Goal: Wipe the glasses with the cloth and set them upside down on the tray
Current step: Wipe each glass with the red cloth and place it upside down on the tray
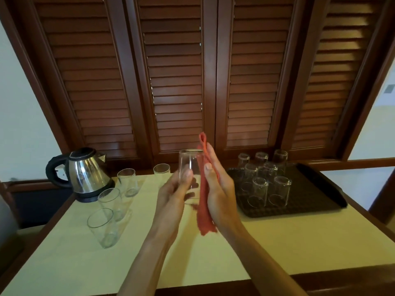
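Standing before louvred doors (175,82), cream table (85,259), left hand (173,195) gripping glass (190,167), right hand (215,189) flat against cloth (204,210)

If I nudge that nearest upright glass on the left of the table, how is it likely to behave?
The nearest upright glass looks tall and narrows toward its base, so a push near the rim would probably tip it rather than slide it. It appears to be thin clear glass, so likely fragile and smooth to grip. It stands on the pale mat, which may add some friction.
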{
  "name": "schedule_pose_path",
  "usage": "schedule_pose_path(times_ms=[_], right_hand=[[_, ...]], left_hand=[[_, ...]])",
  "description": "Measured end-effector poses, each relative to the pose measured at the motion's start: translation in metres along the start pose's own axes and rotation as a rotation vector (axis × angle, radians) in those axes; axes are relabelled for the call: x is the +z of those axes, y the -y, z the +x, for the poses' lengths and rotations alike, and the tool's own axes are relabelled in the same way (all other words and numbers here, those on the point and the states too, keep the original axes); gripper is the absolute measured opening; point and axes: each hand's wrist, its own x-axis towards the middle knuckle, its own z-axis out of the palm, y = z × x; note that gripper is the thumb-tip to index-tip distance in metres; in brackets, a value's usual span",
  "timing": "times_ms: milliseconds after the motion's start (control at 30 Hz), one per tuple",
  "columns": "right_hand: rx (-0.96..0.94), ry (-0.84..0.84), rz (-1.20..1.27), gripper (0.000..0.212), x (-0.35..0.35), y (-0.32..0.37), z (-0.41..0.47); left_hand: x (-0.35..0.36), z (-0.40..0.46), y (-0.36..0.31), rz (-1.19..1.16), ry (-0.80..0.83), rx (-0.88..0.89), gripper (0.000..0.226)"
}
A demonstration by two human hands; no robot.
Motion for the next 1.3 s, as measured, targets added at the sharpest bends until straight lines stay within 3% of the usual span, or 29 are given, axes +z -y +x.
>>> schedule_pose_path(times_ms=[133,233,333,467,600,667,800,867,967,1033,1133,1233,1300], right_hand=[[-0.036,0.048,-0.107,0.052,0.008,-0.015,-0.019],[0.017,-0.025,-0.013,0.051,0.000,-0.011,0.000],[-0.016,-0.009,-0.124,0.053,0.005,-0.013,-0.011],[-0.370,-0.026,-0.524,0.053,0.017,-0.029,-0.046],[-0.617,0.033,-0.761,0.049,0.002,-0.064,-0.056],[-0.615,0.136,-0.824,0.051,-0.007,-0.075,-0.060],[-0.334,0.229,-0.742,0.052,-0.008,-0.060,-0.052],[-0.355,0.273,-0.763,0.053,-0.009,-0.047,-0.047],[-0.493,0.335,-0.975,0.078,-0.017,-0.036,-0.040],[-0.572,0.289,-1.126,0.082,-0.021,-0.040,-0.035],[-0.570,0.176,-1.091,0.081,-0.022,-0.053,-0.038],[-0.537,-0.111,-0.984,0.041,-0.018,-0.056,-0.044],[-0.437,-0.249,-0.793,0.028,-0.012,-0.054,-0.044]], left_hand=[[-0.003,0.006,-0.003,-0.056,-0.028,-0.018,0.040],[0.003,-0.007,0.002,-0.006,0.040,-0.138,0.053],[0.004,-0.001,0.001,0.029,-0.021,-0.107,0.057],[0.010,0.009,-0.008,-0.167,-0.177,-0.309,0.059],[0.008,0.009,-0.007,-0.277,-0.208,-0.463,0.060],[0.003,0.011,-0.009,-0.295,-0.185,-0.483,0.055],[0.001,0.013,-0.008,-0.215,-0.111,-0.435,0.047],[-0.004,0.014,-0.005,-0.272,-0.115,-0.410,0.050],[-0.012,0.015,0.000,-0.323,-0.114,-0.416,0.046],[-0.012,0.014,0.003,-0.380,-0.137,-0.479,0.047],[-0.010,0.015,0.008,-0.509,-0.181,-0.521,0.050],[-0.009,0.015,0.008,-0.591,-0.171,-0.538,0.044],[-0.005,0.010,0.011,-0.569,-0.143,-0.558,0.039]])
